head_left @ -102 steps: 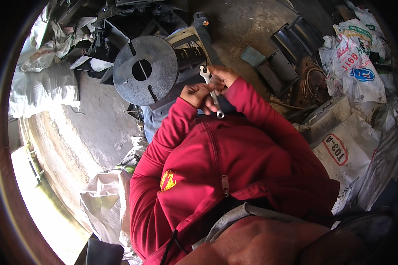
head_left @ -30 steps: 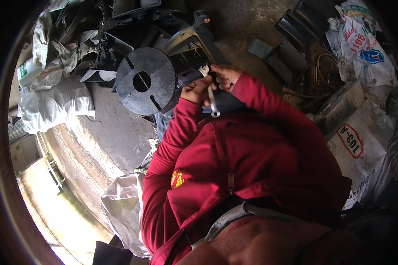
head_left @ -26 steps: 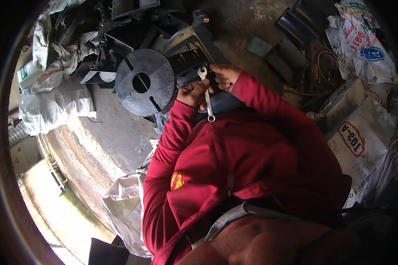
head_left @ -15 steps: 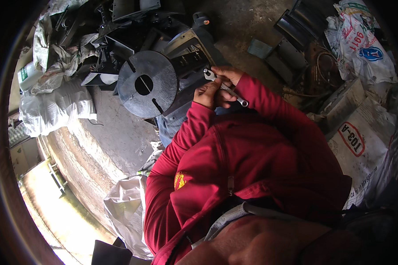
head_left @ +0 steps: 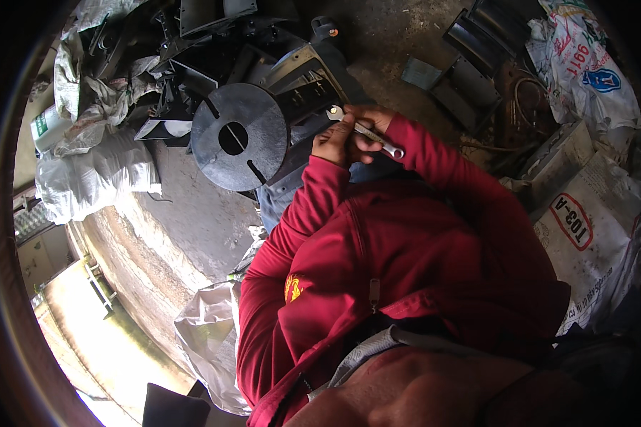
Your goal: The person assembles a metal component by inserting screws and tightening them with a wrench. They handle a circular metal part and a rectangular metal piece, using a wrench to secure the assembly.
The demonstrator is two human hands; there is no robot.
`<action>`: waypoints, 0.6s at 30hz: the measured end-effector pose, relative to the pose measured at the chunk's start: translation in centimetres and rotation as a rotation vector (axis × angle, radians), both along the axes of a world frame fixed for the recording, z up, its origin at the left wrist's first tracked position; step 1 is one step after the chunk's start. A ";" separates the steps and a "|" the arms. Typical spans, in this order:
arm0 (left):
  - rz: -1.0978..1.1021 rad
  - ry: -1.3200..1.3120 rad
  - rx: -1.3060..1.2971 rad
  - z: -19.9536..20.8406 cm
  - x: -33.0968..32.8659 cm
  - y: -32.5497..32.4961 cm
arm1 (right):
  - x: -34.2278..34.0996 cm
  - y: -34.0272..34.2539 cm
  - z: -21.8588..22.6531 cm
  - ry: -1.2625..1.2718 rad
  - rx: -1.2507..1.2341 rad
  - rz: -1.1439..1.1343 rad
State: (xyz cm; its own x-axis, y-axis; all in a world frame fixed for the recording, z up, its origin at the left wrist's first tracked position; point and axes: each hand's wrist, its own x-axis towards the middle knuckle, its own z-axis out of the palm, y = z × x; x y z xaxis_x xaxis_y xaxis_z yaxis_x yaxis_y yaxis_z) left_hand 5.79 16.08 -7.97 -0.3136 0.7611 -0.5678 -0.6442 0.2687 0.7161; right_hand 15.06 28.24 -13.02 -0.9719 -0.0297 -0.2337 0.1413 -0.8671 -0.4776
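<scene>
A silver combination wrench (head_left: 370, 133) slants across both my hands, its open jaw at the upper left and its ring end at the lower right. My left hand (head_left: 332, 145) is closed, thumb and fingers pinching the shaft just below the jaw. From the right my right hand (head_left: 372, 117) closes about the same wrench, with fingertips near the jaw. A small yellowish piece shows at the jaw; I cannot make out what it is. Left of my hands is a round grey metal disc (head_left: 206, 146) with a centre hole and two slots.
Dark metal parts (head_left: 214, 35) are heaped beyond the disc, beside a tan metal frame (head_left: 313, 60). Curved black pieces (head_left: 488, 35) lie at the far right near white printed sacks (head_left: 591, 235). Clear plastic wrapping (head_left: 96, 178) is at the left, and a whitish bag (head_left: 210, 334) sits beside my left arm.
The wrench has turned slightly and its ring end has risen a little. Both hands stay on it with a small shift of the fingers. The yellowish piece at the jaw now shows more clearly.
</scene>
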 end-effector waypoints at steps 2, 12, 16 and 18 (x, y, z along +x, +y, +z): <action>-0.062 0.098 -0.021 0.1 -1.0 -0.6 | -0.3 -0.3 -0.8 -0.139 -0.006 -0.105; -0.161 0.187 -0.080 1.2 -1.0 -1.8 | -0.5 -0.4 -0.6 -0.225 -0.042 -0.153; -0.129 0.097 0.006 -0.2 -0.4 -0.9 | -0.2 -0.5 0.8 -0.198 0.063 -0.039; -0.125 0.082 0.015 -0.4 -0.3 -0.8 | -0.2 -0.1 0.1 -0.142 0.065 0.000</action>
